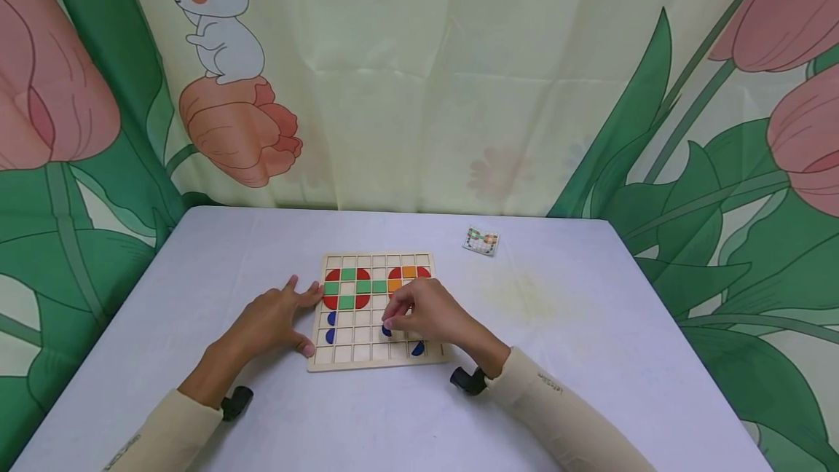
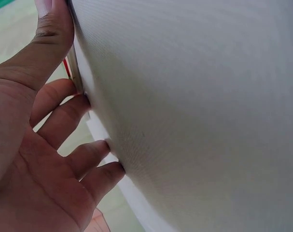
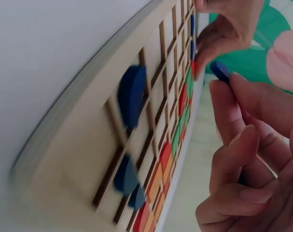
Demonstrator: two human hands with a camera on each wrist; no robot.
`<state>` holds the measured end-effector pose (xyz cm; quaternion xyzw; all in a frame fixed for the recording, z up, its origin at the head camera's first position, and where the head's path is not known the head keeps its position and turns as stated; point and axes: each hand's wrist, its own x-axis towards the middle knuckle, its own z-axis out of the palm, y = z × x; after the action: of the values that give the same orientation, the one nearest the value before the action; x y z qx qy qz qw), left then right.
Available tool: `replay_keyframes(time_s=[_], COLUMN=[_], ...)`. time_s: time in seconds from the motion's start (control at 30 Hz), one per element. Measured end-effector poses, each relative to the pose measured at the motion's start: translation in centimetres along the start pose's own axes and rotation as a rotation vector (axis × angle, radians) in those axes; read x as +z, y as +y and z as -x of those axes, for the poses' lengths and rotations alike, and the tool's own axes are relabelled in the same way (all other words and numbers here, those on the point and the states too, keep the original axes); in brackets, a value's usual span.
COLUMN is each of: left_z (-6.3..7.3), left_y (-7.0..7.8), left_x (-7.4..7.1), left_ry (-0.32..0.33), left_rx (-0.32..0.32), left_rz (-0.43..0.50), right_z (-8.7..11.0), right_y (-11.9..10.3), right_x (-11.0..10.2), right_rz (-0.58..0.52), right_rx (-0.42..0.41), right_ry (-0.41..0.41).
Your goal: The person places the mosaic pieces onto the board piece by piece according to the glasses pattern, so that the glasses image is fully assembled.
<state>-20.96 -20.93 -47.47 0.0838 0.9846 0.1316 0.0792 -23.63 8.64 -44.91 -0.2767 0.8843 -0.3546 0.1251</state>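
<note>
My right hand [image 1: 429, 312] pinches a small blue piece [image 3: 219, 71] between thumb and index finger, above the middle of a wooden grid board [image 1: 376, 365]. Along the board's left edge, my left hand [image 1: 272, 323] rests with fingers and thumb spread, its thumb at the lower left. Red and green pieces [image 1: 347, 302] form a ring at the board's upper left, and red and orange pieces [image 1: 409, 272] sit at the upper right, partly hidden by my right hand. Two blue half-round pieces [image 1: 331, 336] lie in the left column. Another blue piece [image 1: 417, 348] lies near the lower right corner.
A small printed pattern card [image 1: 481, 240] lies on the white-covered table [image 1: 557, 399], behind and right of the board. A curtain [image 1: 419, 93] with printed tulips and a rabbit hangs behind the table. Dark wrist cameras [image 1: 468, 382] sit below both hands.
</note>
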Motion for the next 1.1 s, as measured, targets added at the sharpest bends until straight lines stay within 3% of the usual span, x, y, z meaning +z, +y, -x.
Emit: replay_keyframes(time_s=[0.27,0.83,1.1], left_z=[0.0,-0.1,0.0], left_y=[-0.2,-0.4,-0.4], left_x=[-0.1,-0.2,-0.3], left_ry=[-0.004,-0.009,-0.010], left_rx=[0.026,0.034,0.037], left_rz=[0.014,0.021,0.024], right_z=[-1.5,-3.8,-3.6], right_y=[-1.6,-3.6,-4.3], right_x=[1.8,5.3,5.9], right_rz=[-0.013,0.045,0.105], right_rx=[-0.058,0.025,0.007], right_ry=[-0.048,-0.112,-0.119])
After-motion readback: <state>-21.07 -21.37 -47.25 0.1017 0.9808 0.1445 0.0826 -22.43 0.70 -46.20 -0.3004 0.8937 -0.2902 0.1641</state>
